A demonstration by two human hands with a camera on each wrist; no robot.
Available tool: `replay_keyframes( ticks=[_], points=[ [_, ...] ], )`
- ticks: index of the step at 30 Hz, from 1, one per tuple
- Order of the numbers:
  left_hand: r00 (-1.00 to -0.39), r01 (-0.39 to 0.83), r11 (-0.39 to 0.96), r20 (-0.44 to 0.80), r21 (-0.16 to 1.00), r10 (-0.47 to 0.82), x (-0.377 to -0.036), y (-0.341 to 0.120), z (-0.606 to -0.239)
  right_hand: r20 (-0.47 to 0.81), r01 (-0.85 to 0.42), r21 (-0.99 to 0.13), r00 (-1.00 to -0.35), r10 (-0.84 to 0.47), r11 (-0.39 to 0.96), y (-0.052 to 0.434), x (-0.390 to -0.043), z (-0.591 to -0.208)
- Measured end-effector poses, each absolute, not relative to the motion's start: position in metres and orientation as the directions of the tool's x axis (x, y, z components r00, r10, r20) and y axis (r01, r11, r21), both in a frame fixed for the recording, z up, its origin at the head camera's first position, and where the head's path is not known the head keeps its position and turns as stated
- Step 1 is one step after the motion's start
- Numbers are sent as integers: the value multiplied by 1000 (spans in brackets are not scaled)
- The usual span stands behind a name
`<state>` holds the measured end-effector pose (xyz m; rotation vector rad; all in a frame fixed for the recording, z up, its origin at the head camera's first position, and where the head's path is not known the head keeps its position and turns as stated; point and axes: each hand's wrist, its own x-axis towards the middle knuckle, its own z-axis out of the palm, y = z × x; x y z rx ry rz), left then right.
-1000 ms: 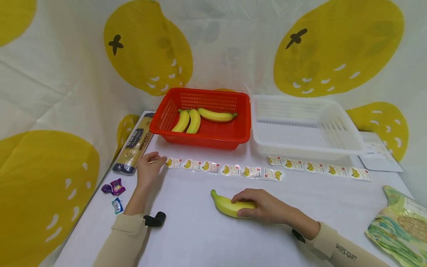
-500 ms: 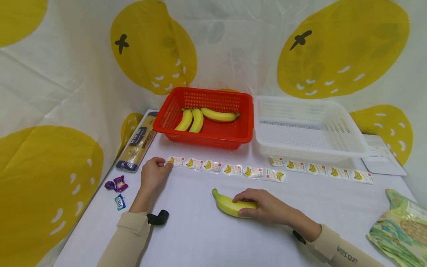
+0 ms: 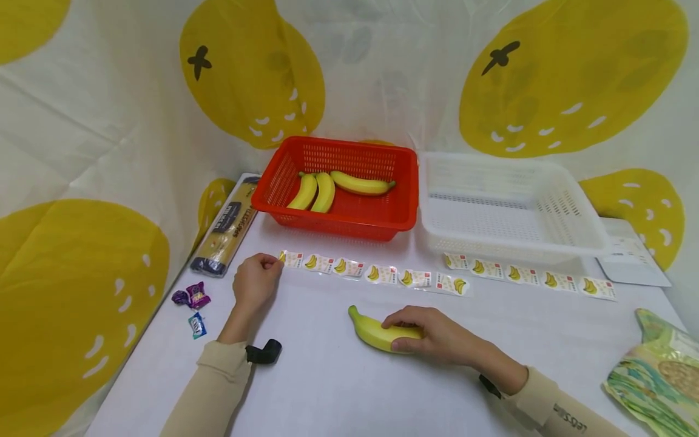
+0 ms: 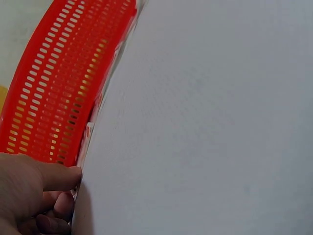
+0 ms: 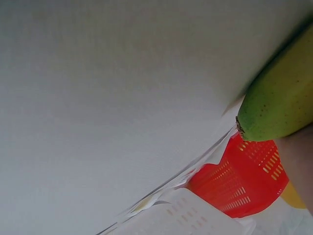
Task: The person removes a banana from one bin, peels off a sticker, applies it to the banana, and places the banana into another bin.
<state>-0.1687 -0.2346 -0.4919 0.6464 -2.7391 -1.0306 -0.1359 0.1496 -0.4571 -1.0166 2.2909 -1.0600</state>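
Observation:
My right hand (image 3: 441,337) grips a yellow banana (image 3: 372,332) with a green stem, on the white table. In the right wrist view the greenish end of the banana (image 5: 279,98) shows at the right edge. At the left end of a row of banana-printed stickers, my left hand (image 3: 255,280) pinches the edge of the leftmost sticker (image 3: 293,260) between thumb and fingers. The left wrist view shows the thumb (image 4: 61,176) on the sticker edge, beside the red basket; the fingertips are partly hidden.
Behind the stickers stand a red basket (image 3: 338,226) holding several bananas and a white basket (image 3: 513,246). A second sticker row (image 3: 521,275) lies at right. Spaghetti (image 3: 224,227) and small candies (image 3: 198,295) lie left; a green bag (image 3: 655,370) lies right.
My left hand has moved slightly right to the leftmost sticker, and its fingers have closed on that edge. The right hand keeps its hold on the banana. The head view has shifted a little.

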Motion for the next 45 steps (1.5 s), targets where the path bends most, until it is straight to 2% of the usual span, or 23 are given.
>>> replay_keyframes(
  ticks=[8,17,26,39,45],
  points=[
    [-891,-358,672,-22,648,-454,-169,-233,-489,-59,-444,-781,-648,-759,440,149,-135,-457],
    [-871,-396,610,-72,687,-485,-171,-234,-488,-47,-458,-777,-642,-765,432,150,-136,-459],
    [-889,-384,531,-147,755,-433,-171,-239,-481,-3,-477,-777,-649,-760,411,152,-141,-452],
    [-911,-351,431,-198,832,-361,-168,-241,-463,39,-513,-769,-635,-772,383,122,-173,-423],
    [-922,-339,362,-231,868,-311,-162,-234,-450,-7,-434,-809,-667,-745,396,87,-201,-419]
  ],
)
